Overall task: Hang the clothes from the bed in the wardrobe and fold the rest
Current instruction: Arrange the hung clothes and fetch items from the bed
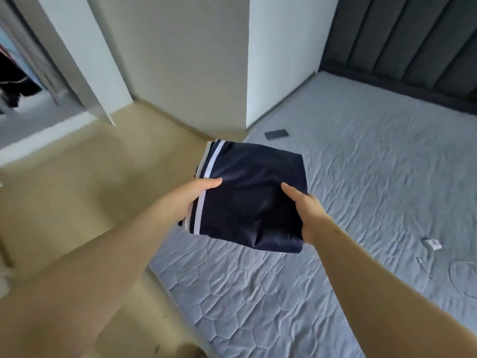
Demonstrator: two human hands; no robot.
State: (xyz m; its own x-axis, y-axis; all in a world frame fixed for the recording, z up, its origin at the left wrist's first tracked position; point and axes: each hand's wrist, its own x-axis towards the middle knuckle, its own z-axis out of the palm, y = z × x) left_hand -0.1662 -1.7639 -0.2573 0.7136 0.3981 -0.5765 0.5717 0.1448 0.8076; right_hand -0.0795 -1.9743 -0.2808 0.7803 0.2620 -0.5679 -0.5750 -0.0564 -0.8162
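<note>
Step in hand, by judgement: transfer of a finished fold to its resting place. Folded garment, navy with white stripes down its left edge, carried in the air above the left edge of the bed, partly over the floor, touching neither. Left grip pinching the striped edge, thumb flat on top, fingers under the cloth and out of sight. Right grip pinching the opposite edge in the same way, thumb on top, fingers hidden beneath. Hold the bundle level; guard against tilt toward the near corner, sagging below the right thumb. Press with the thumb pads only enough to stop the layers from sliding; avoid digging in and creasing the top face. Support from beneath with spread fingers rather than from the edges alone. Choose a spot on the bed near its left edge, apart from the phone by the far left corner and from the small white item and thin cable toward the right edge. Lower flat, far and near edges together, then slide the fingers out sideways without dragging the bottom layer. Smooth once with an open palm if needed. Wardrobe open at far left, dark clothing hanging inside; probably not needed for this piece.
</note>
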